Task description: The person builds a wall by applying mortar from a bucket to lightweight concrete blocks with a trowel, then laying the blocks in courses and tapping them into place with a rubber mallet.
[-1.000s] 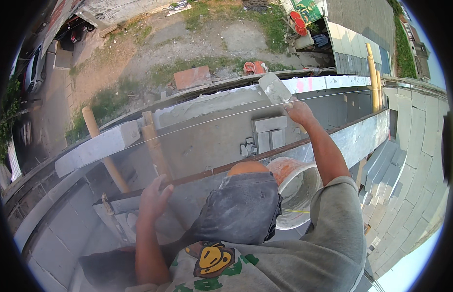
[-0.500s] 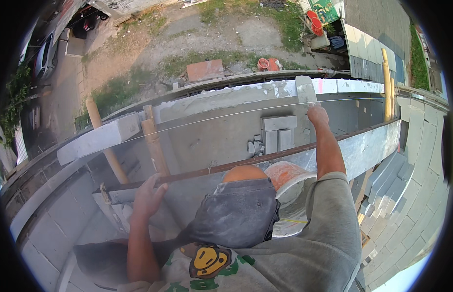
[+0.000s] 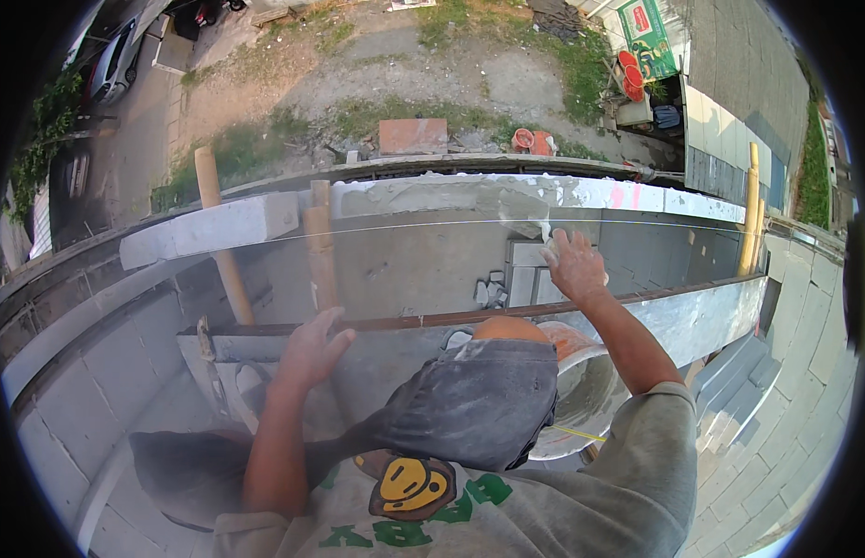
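My right hand is closed around a trowel, its blade blurred and mortar-coated against the wall top. Wet grey mortar covers the middle of that white block course. A taut white string runs along the near side of the wall, close to the trowel. By the brown edge of a long metal-faced plank, my left hand is open, fingers apart and holding nothing. Beside my knee stands a bucket with grey mortar inside, partly hidden by my right arm.
A white block lies on the wall's left end. Bamboo poles stand there, and more at the right. Grey blocks and broken pieces lie beyond the plank. More blocks are stacked at right. Ground lies far below the wall.
My right hand has come nearer and left, and the trowel blade has moved left along the wall top. My left hand stays open near the plank. The whole view has shifted slightly.
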Demonstrator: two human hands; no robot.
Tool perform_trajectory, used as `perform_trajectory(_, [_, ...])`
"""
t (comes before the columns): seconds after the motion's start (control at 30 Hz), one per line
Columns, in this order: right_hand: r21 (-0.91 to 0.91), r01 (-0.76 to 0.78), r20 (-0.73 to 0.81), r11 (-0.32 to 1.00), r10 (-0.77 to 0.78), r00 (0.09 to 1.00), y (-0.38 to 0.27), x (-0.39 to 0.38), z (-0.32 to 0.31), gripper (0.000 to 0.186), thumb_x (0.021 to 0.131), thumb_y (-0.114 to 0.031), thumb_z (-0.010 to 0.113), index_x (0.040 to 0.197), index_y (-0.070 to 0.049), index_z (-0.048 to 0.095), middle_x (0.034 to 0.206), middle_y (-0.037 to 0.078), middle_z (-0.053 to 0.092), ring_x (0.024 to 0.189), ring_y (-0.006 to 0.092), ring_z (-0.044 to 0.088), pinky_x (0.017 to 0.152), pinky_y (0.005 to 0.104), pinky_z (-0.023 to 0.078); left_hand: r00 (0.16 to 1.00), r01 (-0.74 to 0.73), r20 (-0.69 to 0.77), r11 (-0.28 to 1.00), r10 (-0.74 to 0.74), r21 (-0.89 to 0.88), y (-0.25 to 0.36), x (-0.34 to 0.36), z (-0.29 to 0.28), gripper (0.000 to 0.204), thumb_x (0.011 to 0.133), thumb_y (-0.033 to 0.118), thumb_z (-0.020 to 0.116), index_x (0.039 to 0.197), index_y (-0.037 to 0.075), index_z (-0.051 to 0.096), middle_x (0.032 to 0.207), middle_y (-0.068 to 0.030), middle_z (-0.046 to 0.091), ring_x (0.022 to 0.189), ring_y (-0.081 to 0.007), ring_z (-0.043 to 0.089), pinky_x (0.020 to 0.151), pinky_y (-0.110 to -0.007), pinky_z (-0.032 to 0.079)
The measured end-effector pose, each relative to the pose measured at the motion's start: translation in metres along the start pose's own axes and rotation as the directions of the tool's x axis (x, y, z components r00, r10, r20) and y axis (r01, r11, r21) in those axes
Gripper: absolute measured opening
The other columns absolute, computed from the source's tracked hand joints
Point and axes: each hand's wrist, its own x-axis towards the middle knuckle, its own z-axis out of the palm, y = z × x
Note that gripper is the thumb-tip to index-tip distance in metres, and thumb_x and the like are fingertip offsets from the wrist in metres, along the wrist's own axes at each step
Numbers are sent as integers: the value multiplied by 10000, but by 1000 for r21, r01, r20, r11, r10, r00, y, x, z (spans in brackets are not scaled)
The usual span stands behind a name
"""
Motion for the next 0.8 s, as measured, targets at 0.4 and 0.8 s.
perform_trajectory(0.4, [-257, 190, -321, 948, -269, 908, -85, 152, -1, 250, 854, -251, 607, 1090, -173, 630, 1088, 120, 575, 1074, 285, 562, 848, 471, 429, 999, 17, -38, 1000, -16, 24, -13, -20, -2, 525, 887, 356, 585, 1292, 28, 528, 1266, -214, 573, 1185, -375, 530, 1001, -429, 415])
perform_trajectory(0.8, [194, 353, -208, 915, -313, 927, -123, 99, -24, 318, 890, -343, 565, 1132, -141, 602, 1130, 187, 586, 1050, 351, 600, 895, 488, 468, 997, 80, 5, 997, -80, -15, -11, -26, -5, 524, 892, 364, 590, 1284, 21, 536, 1278, -231, 563, 1203, -386, 516, 1011, -414, 406])
